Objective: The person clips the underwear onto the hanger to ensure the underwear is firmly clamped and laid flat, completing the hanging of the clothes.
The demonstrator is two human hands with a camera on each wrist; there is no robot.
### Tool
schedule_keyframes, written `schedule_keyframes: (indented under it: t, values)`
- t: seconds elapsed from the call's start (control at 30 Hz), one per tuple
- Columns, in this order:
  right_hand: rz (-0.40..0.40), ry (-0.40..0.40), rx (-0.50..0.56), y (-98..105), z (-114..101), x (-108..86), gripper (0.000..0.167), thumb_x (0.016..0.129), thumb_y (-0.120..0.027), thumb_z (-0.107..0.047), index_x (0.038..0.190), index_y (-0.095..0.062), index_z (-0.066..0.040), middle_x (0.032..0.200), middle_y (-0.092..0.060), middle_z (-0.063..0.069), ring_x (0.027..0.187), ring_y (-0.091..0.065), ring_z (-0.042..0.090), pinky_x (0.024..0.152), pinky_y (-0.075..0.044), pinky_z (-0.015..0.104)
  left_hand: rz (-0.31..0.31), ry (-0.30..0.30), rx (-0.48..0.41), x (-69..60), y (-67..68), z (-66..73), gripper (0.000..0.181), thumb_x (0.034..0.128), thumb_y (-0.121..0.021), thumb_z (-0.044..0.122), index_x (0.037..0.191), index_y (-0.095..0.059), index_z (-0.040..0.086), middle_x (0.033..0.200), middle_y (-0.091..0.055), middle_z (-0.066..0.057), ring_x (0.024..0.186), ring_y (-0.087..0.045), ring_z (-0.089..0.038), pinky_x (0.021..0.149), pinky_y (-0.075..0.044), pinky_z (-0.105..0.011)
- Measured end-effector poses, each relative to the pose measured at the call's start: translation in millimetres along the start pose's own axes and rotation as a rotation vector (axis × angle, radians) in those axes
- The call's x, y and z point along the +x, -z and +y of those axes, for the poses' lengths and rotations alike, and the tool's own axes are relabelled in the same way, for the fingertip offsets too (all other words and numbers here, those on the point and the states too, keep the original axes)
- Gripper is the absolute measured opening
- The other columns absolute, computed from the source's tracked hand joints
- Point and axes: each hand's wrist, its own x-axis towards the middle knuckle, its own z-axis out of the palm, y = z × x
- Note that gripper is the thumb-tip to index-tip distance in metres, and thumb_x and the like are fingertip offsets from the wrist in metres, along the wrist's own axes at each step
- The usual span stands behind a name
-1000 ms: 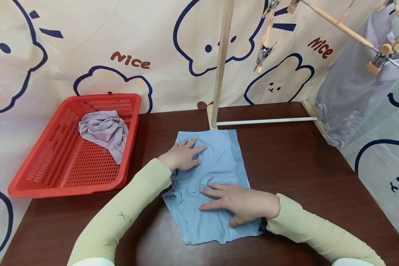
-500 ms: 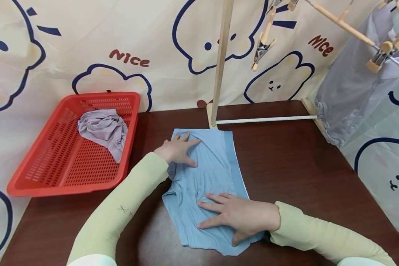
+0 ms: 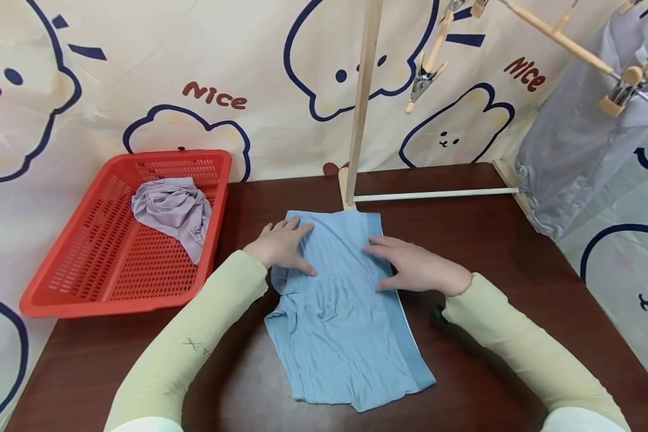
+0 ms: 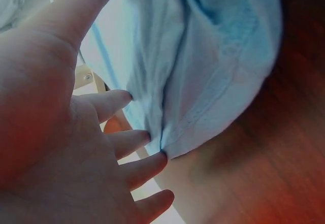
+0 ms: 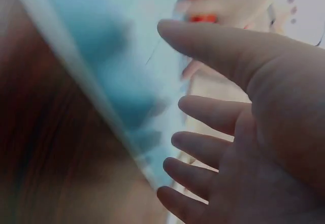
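A light blue garment (image 3: 340, 300) lies on the brown table, wrinkled around its middle, with a darker blue band along its right edge. My left hand (image 3: 282, 245) is at its upper left edge, fingers spread; in the left wrist view the fingertips of that hand (image 4: 76, 132) meet the cloth edge (image 4: 203, 82). Over the band at the upper right is my right hand (image 3: 417, 265), fingers extended. The right wrist view shows this hand (image 5: 254, 122) above the cloth (image 5: 127, 46), with a shadow beneath it and nothing held.
A red basket (image 3: 124, 309) at the left holds a crumpled lilac cloth (image 3: 173, 210). Behind the garment stands a wooden post (image 3: 363, 102) with a white bar (image 3: 437, 195) running right. Wooden clip hangers (image 3: 564, 42) and a grey garment (image 3: 567, 144) hang at the upper right.
My right hand has moved up from the garment's lower part to its upper right edge. My left hand has shifted slightly left. The lower part of the cloth lies more spread out.
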Motion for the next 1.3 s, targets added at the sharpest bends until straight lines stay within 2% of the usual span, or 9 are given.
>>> schedule_keyframes:
  t: [0.17,0.3,0.47,0.57,0.77,1.03,1.2,1.3]
  values:
    - [-0.051,-0.085,-0.004,3,25,8.3,0.099,0.084,-0.084,-0.041,0.158,-0.032,-0.002,0.165,-0.02,0.02,0.151,-0.017,0.04,0.117,-0.021,0.057,-0.009,0.008,0.002,0.8,-1.4,-1.0,0.113,0.0776,-0.082,0.059,0.163,-0.023,0.015,0.167,-0.008,-0.02,0.151,-0.008,-0.045,0.117,-0.006,-0.063]
    - [-0.053,-0.123,-0.047,9,34,7.3,0.107,0.079,-0.085,-0.05,0.159,-0.03,-0.004,0.166,-0.02,0.019,0.15,-0.013,0.045,0.116,-0.011,0.063,-0.019,0.015,0.023,1.8,-1.4,-2.9,0.117,0.075,-0.082,0.062,0.164,-0.02,0.019,0.168,-0.005,-0.02,0.151,-0.006,-0.046,0.117,-0.004,-0.065]
    - [-0.041,-0.129,-0.059,13,38,5.7,0.111,0.077,-0.085,-0.052,0.159,-0.03,-0.002,0.166,-0.019,0.02,0.15,-0.013,0.047,0.115,-0.012,0.064,-0.019,0.017,0.067,1.9,-0.1,-5.0,0.12,0.0728,-0.082,0.066,0.165,-0.018,0.021,0.168,-0.005,-0.018,0.151,-0.008,-0.045,0.117,-0.004,-0.064]
    - [-0.042,-0.131,-0.042,13,38,5.2,0.111,0.077,-0.085,-0.052,0.159,-0.029,-0.001,0.166,-0.018,0.021,0.15,-0.012,0.047,0.115,-0.013,0.064,0.001,-0.003,0.068,2.3,-0.2,-4.4,0.118,0.0728,-0.082,0.066,0.164,-0.023,0.019,0.168,-0.011,-0.019,0.15,-0.014,-0.045,0.117,-0.007,-0.063]
    - [-0.034,-0.141,0.001,11,39,5.7,0.111,0.077,-0.086,-0.051,0.159,-0.03,-0.001,0.165,-0.018,0.021,0.15,-0.011,0.046,0.115,-0.013,0.065,0.112,-0.081,0.035,5.1,3.8,4.5,0.107,0.075,-0.083,0.062,0.159,-0.037,0.013,0.162,-0.029,-0.021,0.145,-0.028,-0.043,0.115,-0.018,-0.062]
    - [0.031,-0.149,0.142,15,38,4.0,0.1,0.083,-0.082,-0.049,0.156,-0.035,0.001,0.164,-0.022,0.023,0.151,-0.013,0.043,0.115,-0.021,0.062,0.251,-0.134,-0.043,13.7,19.3,18.3,0.102,0.0809,-0.08,0.059,0.159,-0.034,0.012,0.159,-0.037,-0.016,0.144,-0.035,-0.034,0.113,-0.026,-0.058]
    - [0.061,-0.151,0.166,16,40,2.0,0.095,0.086,-0.081,-0.046,0.156,-0.036,0.0,0.163,-0.023,0.025,0.15,-0.017,0.042,0.115,-0.023,0.061,0.333,-0.177,-0.139,17.0,31.0,25.4,0.098,0.0854,-0.078,0.054,0.16,-0.031,0.011,0.159,-0.037,-0.012,0.144,-0.035,-0.031,0.114,-0.027,-0.056]
    - [0.069,-0.149,0.171,16,42,1.4,0.092,0.087,-0.08,-0.045,0.155,-0.037,0.0,0.162,-0.023,0.025,0.15,-0.018,0.042,0.115,-0.025,0.06,0.412,-0.205,-0.22,17.4,39.2,30.9,0.094,0.0886,-0.076,0.05,0.16,-0.03,0.011,0.159,-0.037,-0.01,0.144,-0.036,-0.029,0.115,-0.029,-0.053]
